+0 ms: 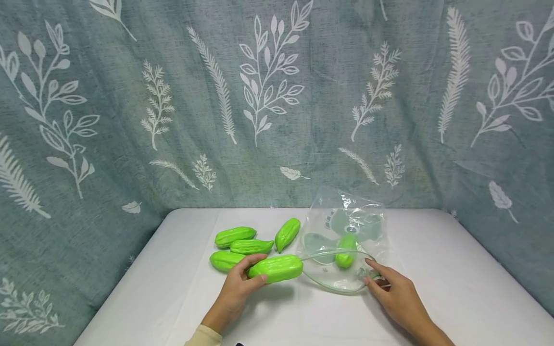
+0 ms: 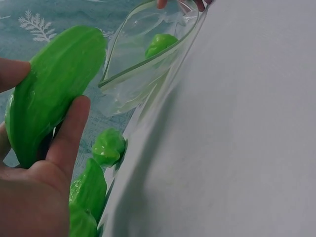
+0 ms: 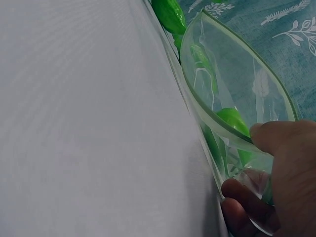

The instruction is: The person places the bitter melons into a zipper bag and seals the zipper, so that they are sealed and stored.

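Observation:
My left hand (image 1: 235,290) grips a bright green, ridged bitter melon (image 1: 279,268) between thumb and fingers, raised over the table beside the bag's mouth. My right hand (image 1: 398,295) pinches the right edge of a clear zip bag (image 3: 237,54), whose mouth gapes toward the left. Inside the bag lies one bitter melon (image 1: 345,257), visible through the plastic. In the left wrist view the held melon (image 2: 59,84) hangs apart from the bag's rim (image 2: 140,64). Some right fingertips are hidden behind the plastic in the head view.
Several more bitter melons (image 1: 235,237) lie grouped left of the bag, one partly behind my left hand. A single melon (image 1: 287,234) leans close to the bag's left side. The white table (image 1: 182,288) meets a patterned green curtain (image 1: 268,158) at its back and sides.

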The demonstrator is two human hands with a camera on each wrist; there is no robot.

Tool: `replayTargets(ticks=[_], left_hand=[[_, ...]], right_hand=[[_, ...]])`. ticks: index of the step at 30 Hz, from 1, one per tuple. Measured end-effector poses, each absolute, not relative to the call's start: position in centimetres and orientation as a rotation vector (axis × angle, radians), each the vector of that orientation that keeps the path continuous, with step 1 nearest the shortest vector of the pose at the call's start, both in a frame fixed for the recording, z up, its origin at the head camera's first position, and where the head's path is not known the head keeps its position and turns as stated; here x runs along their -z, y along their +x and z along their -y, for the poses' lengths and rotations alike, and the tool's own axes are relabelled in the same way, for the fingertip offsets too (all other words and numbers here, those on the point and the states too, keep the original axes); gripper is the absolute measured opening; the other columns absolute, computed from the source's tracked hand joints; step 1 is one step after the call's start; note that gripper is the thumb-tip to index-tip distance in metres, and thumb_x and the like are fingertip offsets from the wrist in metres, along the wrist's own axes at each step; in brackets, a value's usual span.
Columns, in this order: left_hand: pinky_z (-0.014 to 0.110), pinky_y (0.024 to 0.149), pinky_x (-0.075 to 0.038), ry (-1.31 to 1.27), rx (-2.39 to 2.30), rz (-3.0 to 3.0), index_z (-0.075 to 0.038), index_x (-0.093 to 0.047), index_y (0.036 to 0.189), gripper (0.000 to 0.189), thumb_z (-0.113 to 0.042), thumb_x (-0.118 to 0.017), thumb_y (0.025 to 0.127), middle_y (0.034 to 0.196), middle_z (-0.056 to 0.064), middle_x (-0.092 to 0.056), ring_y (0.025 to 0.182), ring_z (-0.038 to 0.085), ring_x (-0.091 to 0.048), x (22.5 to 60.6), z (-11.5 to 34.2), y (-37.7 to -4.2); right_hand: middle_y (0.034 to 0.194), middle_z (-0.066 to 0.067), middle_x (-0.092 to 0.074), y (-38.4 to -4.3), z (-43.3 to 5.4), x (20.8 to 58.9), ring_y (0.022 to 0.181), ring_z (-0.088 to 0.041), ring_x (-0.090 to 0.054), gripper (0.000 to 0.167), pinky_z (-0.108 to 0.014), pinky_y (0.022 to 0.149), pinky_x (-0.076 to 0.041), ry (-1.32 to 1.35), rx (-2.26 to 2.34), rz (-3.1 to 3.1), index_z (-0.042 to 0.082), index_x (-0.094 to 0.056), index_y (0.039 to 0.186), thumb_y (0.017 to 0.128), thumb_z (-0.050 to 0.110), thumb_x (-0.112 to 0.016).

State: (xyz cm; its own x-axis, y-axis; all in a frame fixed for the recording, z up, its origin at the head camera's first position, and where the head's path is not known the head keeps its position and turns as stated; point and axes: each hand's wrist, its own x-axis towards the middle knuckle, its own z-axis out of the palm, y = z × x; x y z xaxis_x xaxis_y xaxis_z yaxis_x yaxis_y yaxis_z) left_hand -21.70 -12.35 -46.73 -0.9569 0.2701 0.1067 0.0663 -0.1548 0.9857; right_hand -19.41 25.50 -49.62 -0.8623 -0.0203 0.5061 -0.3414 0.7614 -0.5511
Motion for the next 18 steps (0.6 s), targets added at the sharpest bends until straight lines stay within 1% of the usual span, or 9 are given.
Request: replayTargets(ticks=[4, 7, 12, 18], left_hand=[[0.030, 0.093, -0.052, 0.408, -2.226, -1.976, 0.002, -0.052, 0.141, 0.059, -0.005, -0.073, 0.087, 0.146, 0.021, -0.042, 0.122, 0.026, -0.051, 46.8, 12.1, -21.7], [0.026, 0.095, -0.049, 0.442, -2.199, -2.008, 0.002, -0.054, 0.140, 0.058, -0.008, -0.075, 0.086, 0.146, 0.019, -0.045, 0.125, 0.026, -0.050, 46.9, 11.7, -21.7], [0.024, 0.095, -0.048, 0.539, -2.150, -2.091, 0.000, -0.059, 0.136, 0.053, -0.010, -0.077, 0.087, 0.140, 0.015, -0.052, 0.123, 0.024, -0.052, 47.1, 11.0, -21.8], [0.026, 0.096, -0.049, 0.725, -2.128, -2.184, -0.004, -0.065, 0.130, 0.046, -0.006, -0.078, 0.086, 0.128, 0.015, -0.056, 0.118, 0.024, -0.056, 47.3, 9.9, -21.7]], right_hand=[[0.117, -0.013, -0.070, -19.3, -25.4, 49.6, 0.076, -0.010, -0.069, 0.047, -0.025, 0.066, -0.057, 0.270, -0.910, 2.480, 0.012, -0.065, 0.134, 0.090, 0.020, -0.078], [0.119, -0.013, -0.070, -19.2, -25.4, 49.4, 0.076, -0.010, -0.069, 0.047, -0.025, 0.066, -0.057, 0.263, -0.905, 2.487, 0.012, -0.064, 0.135, 0.090, 0.021, -0.077], [0.118, -0.013, -0.070, -19.1, -25.4, 49.2, 0.077, -0.012, -0.070, 0.047, -0.025, 0.067, -0.057, 0.248, -0.912, 2.502, 0.012, -0.064, 0.135, 0.090, 0.020, -0.077], [0.114, -0.013, -0.071, -19.2, -25.3, 49.3, 0.077, -0.012, -0.069, 0.049, -0.025, 0.067, -0.057, 0.223, -0.926, 2.535, 0.012, -0.063, 0.136, 0.090, 0.022, -0.077]])
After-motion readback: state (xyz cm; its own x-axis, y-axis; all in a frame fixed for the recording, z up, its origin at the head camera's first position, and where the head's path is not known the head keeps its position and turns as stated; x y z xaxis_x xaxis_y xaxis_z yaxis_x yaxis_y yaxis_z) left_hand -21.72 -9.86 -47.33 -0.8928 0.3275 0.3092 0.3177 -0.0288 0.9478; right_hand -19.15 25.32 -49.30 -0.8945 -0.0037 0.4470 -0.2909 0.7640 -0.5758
